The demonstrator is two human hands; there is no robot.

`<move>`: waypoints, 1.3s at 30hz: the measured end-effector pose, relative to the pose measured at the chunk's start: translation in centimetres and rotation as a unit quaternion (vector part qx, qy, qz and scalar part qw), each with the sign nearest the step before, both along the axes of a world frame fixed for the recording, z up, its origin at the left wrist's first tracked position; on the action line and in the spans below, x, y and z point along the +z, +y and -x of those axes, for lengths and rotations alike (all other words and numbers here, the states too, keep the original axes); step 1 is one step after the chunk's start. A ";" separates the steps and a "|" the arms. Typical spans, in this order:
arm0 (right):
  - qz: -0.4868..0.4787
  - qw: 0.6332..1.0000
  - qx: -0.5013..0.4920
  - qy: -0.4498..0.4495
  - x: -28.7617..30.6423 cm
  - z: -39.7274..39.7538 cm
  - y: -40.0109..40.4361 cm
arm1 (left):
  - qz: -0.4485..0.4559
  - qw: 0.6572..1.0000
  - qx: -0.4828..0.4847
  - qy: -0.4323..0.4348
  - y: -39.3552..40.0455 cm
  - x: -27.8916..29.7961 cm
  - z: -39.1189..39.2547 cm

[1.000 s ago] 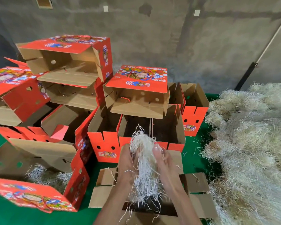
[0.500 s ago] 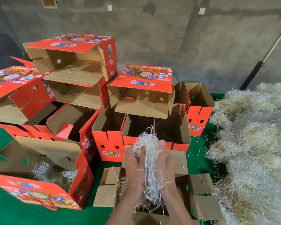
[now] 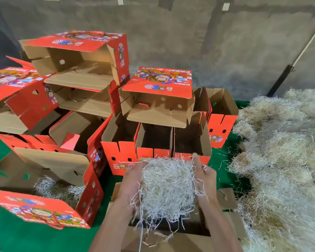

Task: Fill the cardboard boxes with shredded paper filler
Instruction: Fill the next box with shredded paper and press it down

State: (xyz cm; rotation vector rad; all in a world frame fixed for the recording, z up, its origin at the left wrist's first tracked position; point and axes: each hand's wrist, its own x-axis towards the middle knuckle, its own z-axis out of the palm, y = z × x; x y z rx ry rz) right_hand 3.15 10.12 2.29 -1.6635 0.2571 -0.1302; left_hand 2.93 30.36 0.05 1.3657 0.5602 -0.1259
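Note:
A clump of white shredded paper [image 3: 168, 186] hangs between my two hands, above an open cardboard box [image 3: 225, 199] near the bottom edge. My left hand [image 3: 132, 180] cups the clump's left side and my right hand [image 3: 205, 176] presses its right side. Strands dangle down into the box's dark opening. A big heap of shredded paper [image 3: 284, 151] covers the right side of the green surface. At lower left, a red box [image 3: 87, 190] lying on its side holds some filler [image 3: 55, 188].
Several red printed boxes [image 3: 156, 106] are stacked behind, some open and upright, some tipped with flaps out. A concrete wall rises at the back, and a pole [image 3: 287, 68] leans against it at the right. Green covering [image 3: 16, 235] shows at lower left.
My hands have spread apart, so the narrow clump pressed between my palms is now a wide, loose mass. The view has shifted slightly.

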 end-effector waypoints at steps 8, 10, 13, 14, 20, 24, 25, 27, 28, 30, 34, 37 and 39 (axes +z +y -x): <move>-0.084 0.995 0.043 0.010 -1.6 1.6 3.1 | 0.129 0.989 0.065 0.002 -5.7 -0.9 1.3; 0.003 0.998 0.065 -0.024 -2.6 2.3 4.3 | 0.131 0.978 0.156 -0.043 -7.2 -1.3 1.5; -0.034 0.999 0.013 -0.031 -2.9 1.5 2.4 | 0.189 0.957 0.222 -0.008 -5.9 -0.7 0.7; -0.054 0.998 -0.020 -0.020 -2.9 1.0 1.0 | 0.067 0.971 0.223 0.054 -5.1 -0.4 0.5; -0.024 0.998 -0.041 0.034 -3.8 0.1 -3.6 | 0.025 0.986 0.161 0.028 -0.7 -2.4 -0.1; -0.020 0.996 -0.060 0.065 -4.5 0.1 -3.9 | 0.012 0.991 0.137 0.000 -0.9 -2.4 0.9; -0.005 0.995 -0.062 0.077 -4.4 0.2 -4.0 | 0.012 0.991 0.133 -0.021 -0.6 -2.2 1.0; 0.012 0.995 -0.049 0.083 -4.5 0.5 -4.0 | -0.009 0.992 0.120 -0.027 0.2 -2.7 1.1; 0.010 0.996 -0.042 0.079 -4.7 0.7 -4.2 | -0.012 0.992 0.125 -0.025 0.6 -2.9 1.2; 0.012 0.996 -0.052 0.076 -4.9 1.1 -4.8 | 0.015 0.989 0.147 -0.007 1.4 -3.5 1.1; 0.039 0.991 -0.065 0.112 -5.6 1.3 -6.5 | 0.012 0.989 0.144 -0.002 2.8 -4.6 1.3; 0.054 0.990 -0.048 0.122 -5.6 1.3 -7.0 | -0.007 0.997 0.080 -0.005 2.2 -5.1 2.3; 0.096 0.987 -0.027 0.122 -5.8 1.5 -7.0 | -0.047 0.998 0.036 0.015 1.8 -5.3 2.7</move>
